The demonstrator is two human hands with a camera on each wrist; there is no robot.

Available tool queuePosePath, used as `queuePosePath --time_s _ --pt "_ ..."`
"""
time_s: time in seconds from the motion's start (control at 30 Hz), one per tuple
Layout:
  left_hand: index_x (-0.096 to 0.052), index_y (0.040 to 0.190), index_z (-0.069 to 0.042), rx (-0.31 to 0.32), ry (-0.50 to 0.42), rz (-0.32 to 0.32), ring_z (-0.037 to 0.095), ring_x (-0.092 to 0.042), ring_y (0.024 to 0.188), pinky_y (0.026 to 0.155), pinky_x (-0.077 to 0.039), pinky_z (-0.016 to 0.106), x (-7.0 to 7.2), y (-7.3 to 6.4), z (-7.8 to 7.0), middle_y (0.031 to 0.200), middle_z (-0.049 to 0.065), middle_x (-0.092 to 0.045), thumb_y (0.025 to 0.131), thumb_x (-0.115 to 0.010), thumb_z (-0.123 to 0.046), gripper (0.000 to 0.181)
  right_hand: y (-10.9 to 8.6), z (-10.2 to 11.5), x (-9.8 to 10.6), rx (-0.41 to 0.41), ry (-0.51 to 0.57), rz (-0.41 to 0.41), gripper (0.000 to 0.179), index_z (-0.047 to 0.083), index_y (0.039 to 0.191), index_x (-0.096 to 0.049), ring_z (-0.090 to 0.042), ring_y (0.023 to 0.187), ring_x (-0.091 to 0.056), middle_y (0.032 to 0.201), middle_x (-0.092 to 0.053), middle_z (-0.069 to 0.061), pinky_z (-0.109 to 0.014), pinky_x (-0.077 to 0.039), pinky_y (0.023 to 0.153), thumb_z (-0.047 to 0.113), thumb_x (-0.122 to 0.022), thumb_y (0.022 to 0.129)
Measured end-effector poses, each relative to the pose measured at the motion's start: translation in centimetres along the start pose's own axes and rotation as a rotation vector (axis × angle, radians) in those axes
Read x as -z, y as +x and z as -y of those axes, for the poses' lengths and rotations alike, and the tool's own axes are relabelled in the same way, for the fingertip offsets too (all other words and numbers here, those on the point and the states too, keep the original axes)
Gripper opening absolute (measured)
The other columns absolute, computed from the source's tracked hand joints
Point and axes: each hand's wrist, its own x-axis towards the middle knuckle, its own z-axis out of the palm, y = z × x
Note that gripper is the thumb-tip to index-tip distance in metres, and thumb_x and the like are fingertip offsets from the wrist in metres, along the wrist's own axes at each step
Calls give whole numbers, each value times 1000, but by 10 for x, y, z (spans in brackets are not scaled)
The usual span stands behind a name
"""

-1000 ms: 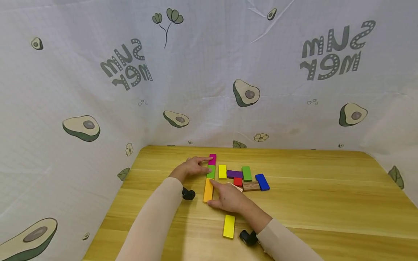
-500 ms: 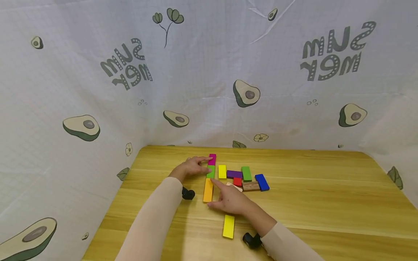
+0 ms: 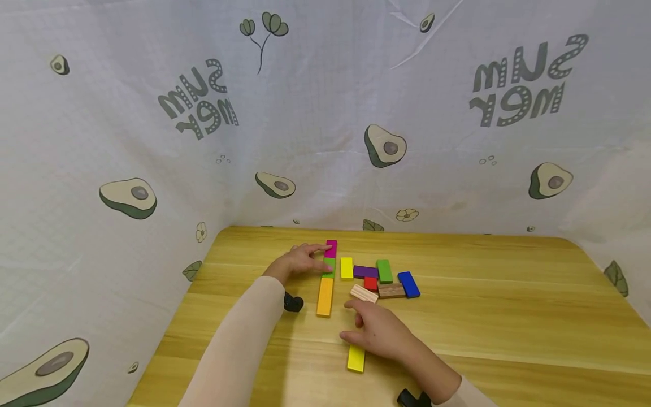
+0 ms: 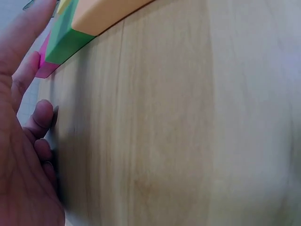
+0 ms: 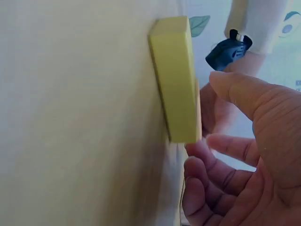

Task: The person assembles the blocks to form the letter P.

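Row: magenta blk [image 3: 331, 253], green blk [image 3: 330, 262], orange blk [image 3: 324, 298], end to end on table [image 3: 508, 299].
L hand [image 3: 301, 260]: fingers loose, index on magenta blk, thumb on green blk, nil gripped.
R hand [image 3: 378, 330]: thumb/index apart, nil held, partly hiding near yellow blk [image 3: 356, 360].

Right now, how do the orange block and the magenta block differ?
Length: the orange block is longer than the magenta block.
Place: the orange block forms the row's near end, the magenta block its far end.
Cover: in the head view, a finger of the left hand lies over the magenta block; the orange block is uncovered.
Shared: both lie on the table, with a green block between them.
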Motion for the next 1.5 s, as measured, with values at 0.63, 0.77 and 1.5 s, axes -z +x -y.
queuePosePath --time_s 0.63,0.77,1.5 --pt "-37 155 -46 -14 116 29 27 -38 130 114 -38 59 0 -3 -2 140 5 -49 68 -88 -61 101 -47 -8 -3 -108 -98 113 75 15 119 -60 -13 83 -52 95 -59 5 -39 -53 76 63 -87 68" --pt "-36 156 -45 -18 109 24 32 -33 141 118 -32 64 -1 -4 -3 158 9 -39 70 -87 -61 100 -46 -7 -3 -121 -117 101 70 15 119 -59 -12 81 -51 94 -59 5 -38 -53 76 59 -87 71" --pt "-33 158 -44 51 87 51 39 -24 156 122 -22 69 4 8 -8 169 12 -28 73 -86 -59 101 -28 -9 -4 11 -71 69 64 17 120 -60 -8 71 -47 83 -53 10 -25 -39 60 57 -83 77"
